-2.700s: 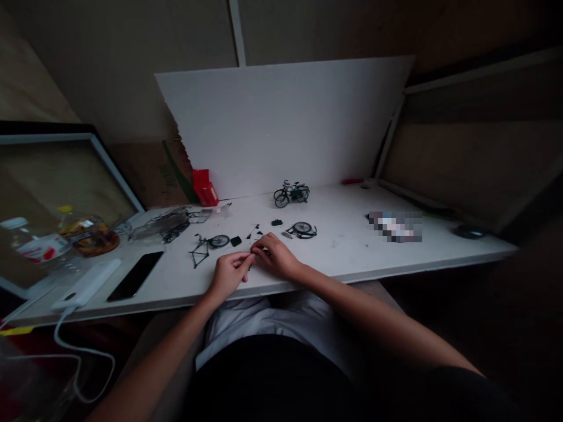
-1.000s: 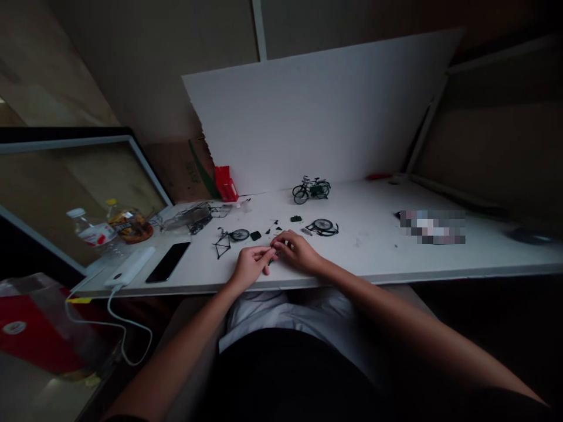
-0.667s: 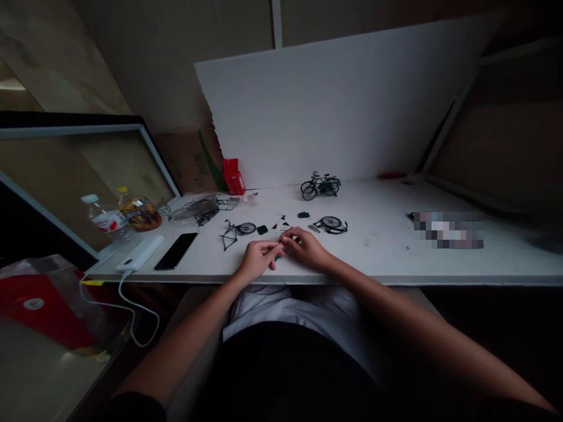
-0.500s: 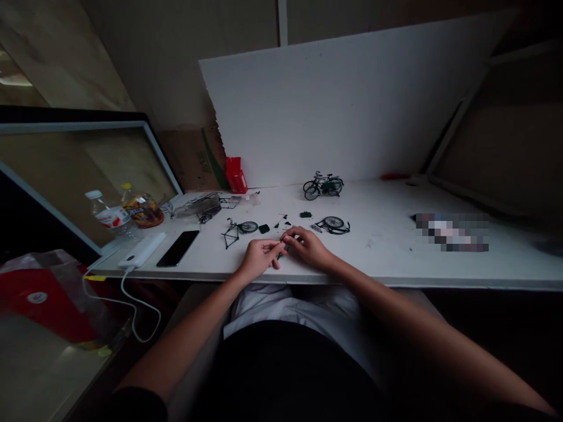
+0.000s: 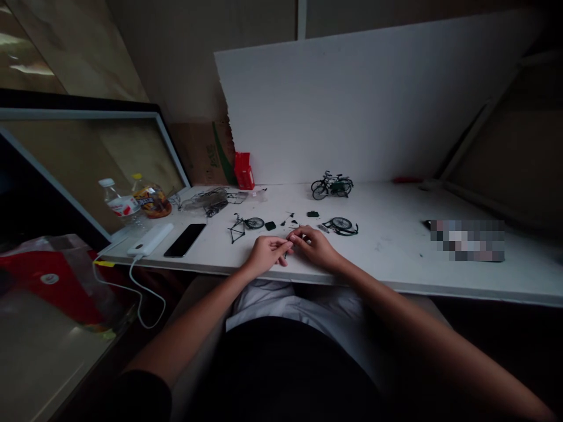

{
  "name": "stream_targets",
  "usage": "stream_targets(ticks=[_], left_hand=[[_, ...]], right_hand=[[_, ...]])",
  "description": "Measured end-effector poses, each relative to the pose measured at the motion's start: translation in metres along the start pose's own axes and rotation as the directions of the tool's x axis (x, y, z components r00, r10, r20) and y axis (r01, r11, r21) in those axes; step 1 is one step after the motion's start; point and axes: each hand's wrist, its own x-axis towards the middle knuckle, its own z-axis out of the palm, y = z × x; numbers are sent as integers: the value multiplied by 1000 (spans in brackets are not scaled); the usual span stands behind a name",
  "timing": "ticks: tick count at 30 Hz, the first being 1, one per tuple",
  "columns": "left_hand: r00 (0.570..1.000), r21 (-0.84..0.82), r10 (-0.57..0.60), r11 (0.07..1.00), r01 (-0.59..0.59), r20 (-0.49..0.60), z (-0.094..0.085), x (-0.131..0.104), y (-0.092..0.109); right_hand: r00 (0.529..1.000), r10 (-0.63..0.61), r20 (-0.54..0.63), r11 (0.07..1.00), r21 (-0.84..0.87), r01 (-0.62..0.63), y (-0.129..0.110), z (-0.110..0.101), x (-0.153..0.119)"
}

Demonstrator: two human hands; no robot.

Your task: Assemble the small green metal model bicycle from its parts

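Near the table's front edge my left hand (image 5: pixel 267 253) and my right hand (image 5: pixel 313 244) meet, fingertips pinched together. A small dark piece shows a little between them, too small and too covered to name. Left of the hands lies a model bicycle frame with one wheel (image 5: pixel 246 224), and beside it a dark green flat part (image 5: pixel 270 225). Just beyond my fingers are several tiny dark pieces (image 5: pixel 289 218) and a green part (image 5: pixel 312 214). To the right, a wheel with a curved mudguard (image 5: pixel 341 225) lies flat. Farther back stands an assembled model bicycle (image 5: pixel 332 186).
On the left of the white table (image 5: pixel 396 246) are a phone (image 5: pixel 185 240), a white power bank (image 5: pixel 150 240) with a cable, two bottles (image 5: pixel 152 198) and clear packaging (image 5: pixel 206 201). A red box (image 5: pixel 244 170) stands by the upright white board (image 5: pixel 352 105). A pixelated item lies at right.
The camera view has turned slightly, so the scene sits a little farther right. My hands stay pinched together, and the green piece beneath them shows less.
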Motion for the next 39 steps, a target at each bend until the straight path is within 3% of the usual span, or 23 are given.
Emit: stream_targets(ticks=[14, 24, 39], left_hand=[[1000, -73, -26, 997, 26, -5, -3, 3, 0], [999, -110, -12, 994, 17, 50, -14, 8, 0], [996, -105, -18, 994, 27, 86, -17, 9, -2]], right_hand=[[999, 43, -22, 999, 8, -43, -2, 2, 0], [999, 7, -39, 1000, 19, -6, -9, -1, 0], [995, -80, -60, 997, 10, 81, -7, 0, -3]])
